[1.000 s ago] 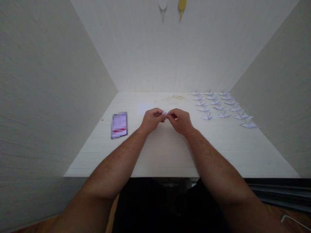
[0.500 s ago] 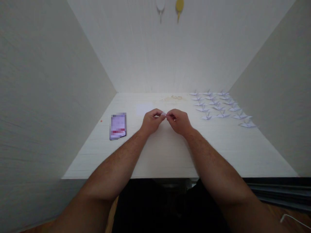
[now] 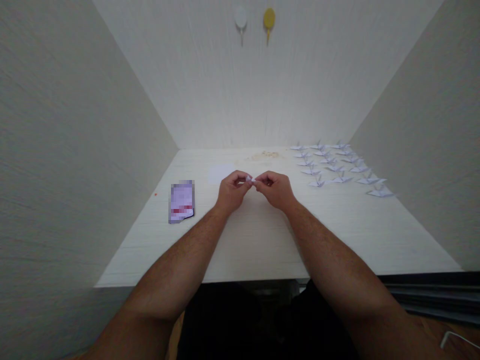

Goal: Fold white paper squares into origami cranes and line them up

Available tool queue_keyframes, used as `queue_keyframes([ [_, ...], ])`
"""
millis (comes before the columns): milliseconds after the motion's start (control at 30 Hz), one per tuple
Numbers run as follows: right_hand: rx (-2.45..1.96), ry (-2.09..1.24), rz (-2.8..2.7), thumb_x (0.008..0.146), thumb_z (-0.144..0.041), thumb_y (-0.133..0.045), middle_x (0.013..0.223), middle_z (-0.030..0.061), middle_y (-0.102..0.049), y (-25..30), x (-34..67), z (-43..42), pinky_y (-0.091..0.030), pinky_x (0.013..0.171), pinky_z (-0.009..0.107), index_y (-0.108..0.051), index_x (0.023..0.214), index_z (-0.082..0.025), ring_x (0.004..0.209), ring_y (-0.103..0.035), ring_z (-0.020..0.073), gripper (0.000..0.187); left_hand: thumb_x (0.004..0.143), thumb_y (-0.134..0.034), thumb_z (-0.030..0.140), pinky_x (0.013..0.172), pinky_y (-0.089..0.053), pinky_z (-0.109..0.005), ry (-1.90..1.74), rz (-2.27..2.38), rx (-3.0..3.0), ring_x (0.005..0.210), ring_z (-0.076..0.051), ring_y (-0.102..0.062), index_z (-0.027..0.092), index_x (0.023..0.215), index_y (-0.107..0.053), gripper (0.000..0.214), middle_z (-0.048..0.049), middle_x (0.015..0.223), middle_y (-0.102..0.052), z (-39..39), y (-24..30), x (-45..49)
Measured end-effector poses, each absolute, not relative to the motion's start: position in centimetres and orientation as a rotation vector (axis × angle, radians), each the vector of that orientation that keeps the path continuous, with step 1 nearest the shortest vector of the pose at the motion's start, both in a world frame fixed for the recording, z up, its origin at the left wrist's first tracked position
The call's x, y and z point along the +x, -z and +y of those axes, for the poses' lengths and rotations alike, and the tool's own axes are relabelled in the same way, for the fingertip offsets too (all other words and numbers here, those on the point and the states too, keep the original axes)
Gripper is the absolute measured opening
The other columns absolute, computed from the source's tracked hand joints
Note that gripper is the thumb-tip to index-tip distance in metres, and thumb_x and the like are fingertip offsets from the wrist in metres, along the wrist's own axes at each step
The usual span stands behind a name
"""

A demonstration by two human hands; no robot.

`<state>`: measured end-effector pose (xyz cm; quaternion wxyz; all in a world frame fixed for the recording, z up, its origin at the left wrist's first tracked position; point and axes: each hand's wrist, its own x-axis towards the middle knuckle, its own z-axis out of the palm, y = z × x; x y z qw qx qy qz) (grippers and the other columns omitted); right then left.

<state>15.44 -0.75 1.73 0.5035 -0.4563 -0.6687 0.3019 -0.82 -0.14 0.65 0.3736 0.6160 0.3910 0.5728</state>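
Between my two hands is a small piece of folded white paper [image 3: 249,179], mostly covered by fingers. My left hand [image 3: 234,191] pinches it from the left with thumb and forefinger. From the other side my right hand [image 3: 275,189] pinches its right end, fingertips close to those of the left. The exact shape of the fold is too small to make out. Several white paper cranes [image 3: 341,179] stand in rows on the right part of the table. Just behind my left hand lies a flat white paper sheet [image 3: 217,173].
A blurred-out flat device, like a phone or tablet [image 3: 182,200], lies on the white table [image 3: 258,245] at left. Brownish marks [image 3: 270,154] show near the back wall. A white hook [image 3: 241,19] and a yellow hook [image 3: 269,19] hang there. Walls close in both sides.
The view has tilted slightly, so the table sits a little lower. My hands keep their pinch on the folded paper, and a bit more of it shows between the fingers.
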Motion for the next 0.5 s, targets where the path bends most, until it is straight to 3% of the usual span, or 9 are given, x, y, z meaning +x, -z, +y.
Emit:
queue_keyframes([
  [500, -0.973, -0.793, -1.57, 0.077, -0.033, -0.069, 0.06, -0.0011, -0.062, -1.35, 15.24, -0.57, -0.04, 0.053, 0.024, -0.067, 0.071, -0.018, 0.054, -0.051, 0.0102, 0.017, 0.069, -0.08, 0.043, 0.07, -0.054, -0.029, -1.442, 1.018, 1.573, 0.072, -0.014, -0.063, 0.018, 0.077, -0.068, 0.029, -0.003, 0.079, -0.071, -0.47, -1.0, -0.75],
])
